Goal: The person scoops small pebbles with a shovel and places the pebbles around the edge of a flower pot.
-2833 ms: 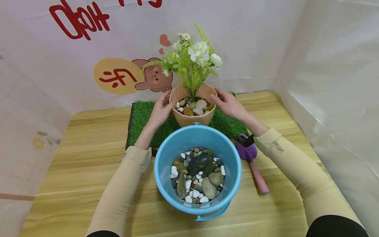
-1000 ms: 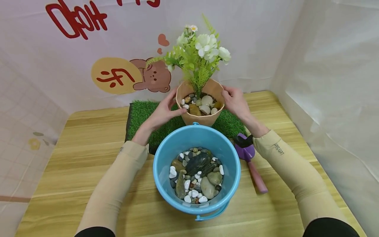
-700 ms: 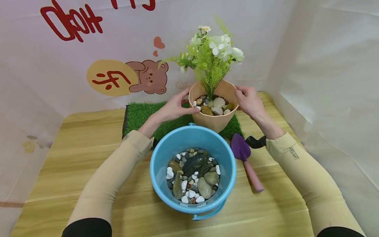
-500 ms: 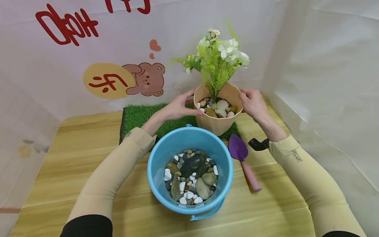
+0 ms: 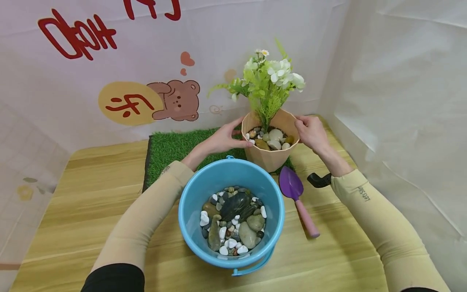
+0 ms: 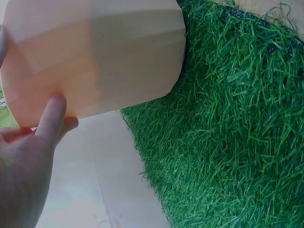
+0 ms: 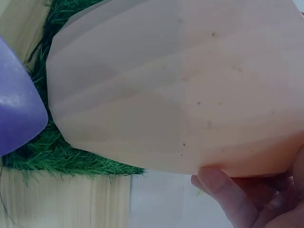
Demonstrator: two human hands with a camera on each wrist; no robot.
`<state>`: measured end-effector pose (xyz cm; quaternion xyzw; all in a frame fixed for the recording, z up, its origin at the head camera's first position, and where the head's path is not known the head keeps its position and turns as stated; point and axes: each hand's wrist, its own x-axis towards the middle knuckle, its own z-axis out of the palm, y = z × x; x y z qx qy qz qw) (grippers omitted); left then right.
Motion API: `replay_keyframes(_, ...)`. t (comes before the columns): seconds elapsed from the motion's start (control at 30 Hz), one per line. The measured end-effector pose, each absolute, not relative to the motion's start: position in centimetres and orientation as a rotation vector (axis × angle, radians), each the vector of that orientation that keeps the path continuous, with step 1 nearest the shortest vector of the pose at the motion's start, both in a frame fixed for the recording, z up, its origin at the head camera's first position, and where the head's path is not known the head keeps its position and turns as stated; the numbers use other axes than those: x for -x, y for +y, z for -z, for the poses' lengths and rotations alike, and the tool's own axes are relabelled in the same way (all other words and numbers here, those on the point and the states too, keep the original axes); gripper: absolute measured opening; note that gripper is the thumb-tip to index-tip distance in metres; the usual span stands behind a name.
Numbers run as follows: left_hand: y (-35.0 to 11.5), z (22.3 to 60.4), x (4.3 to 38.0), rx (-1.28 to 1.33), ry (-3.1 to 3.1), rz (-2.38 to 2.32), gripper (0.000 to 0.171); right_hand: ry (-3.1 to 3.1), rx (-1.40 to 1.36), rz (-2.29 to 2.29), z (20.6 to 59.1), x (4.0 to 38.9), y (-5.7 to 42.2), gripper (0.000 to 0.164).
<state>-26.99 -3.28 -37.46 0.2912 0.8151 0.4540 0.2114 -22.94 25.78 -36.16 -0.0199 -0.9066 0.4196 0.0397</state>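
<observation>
A peach-coloured flowerpot (image 5: 268, 158) stands upright at the right end of the green artificial grass mat (image 5: 171, 148). White artificial flowers (image 5: 279, 73) with light green leaves rise from it, and pebbles (image 5: 275, 135) cover the dark soil inside. My left hand (image 5: 222, 140) holds the pot's left side, thumb at the front and fingers behind. On the opposite side, my right hand (image 5: 313, 132) grips the rim with curled fingers. In the left wrist view the thumb (image 6: 53, 116) presses the pot wall; the right wrist view shows fingertips (image 7: 213, 179) at the pot's edge.
A blue bucket (image 5: 184, 221) holding stones and white pebbles stands in front of the pot, between my forearms. Right of it lies a trowel (image 5: 292, 184) with a purple blade and pink handle. White printed sheeting (image 5: 219, 32) closes off the back and sides of the wooden table (image 5: 98, 194).
Both hands have moved the flowerpot rightward along the mat. The right hand's fingers, straighter before, now curl at the rim. The bucket and trowel stay in place; the head view has shifted slightly.
</observation>
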Motion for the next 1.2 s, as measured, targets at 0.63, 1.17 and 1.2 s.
replay_keyframes(0.63,-4.3,37.4,25.9,-0.805,2.380,-1.148,0.088,-2.890,-0.013,-1.219,36.5,22.3,26.3,0.045)
replay_keyframes(1.17,-9.4,35.9,23.4,-0.637,2.724,-1.069,0.076,-2.981,-0.118,-0.929,35.6,20.1,27.0,0.061)
replay_keyframes(1.2,-9.7,35.9,23.2,-0.625,2.739,-1.064,0.076,-2.983,-0.123,-0.908,35.6,19.9,27.1,0.062)
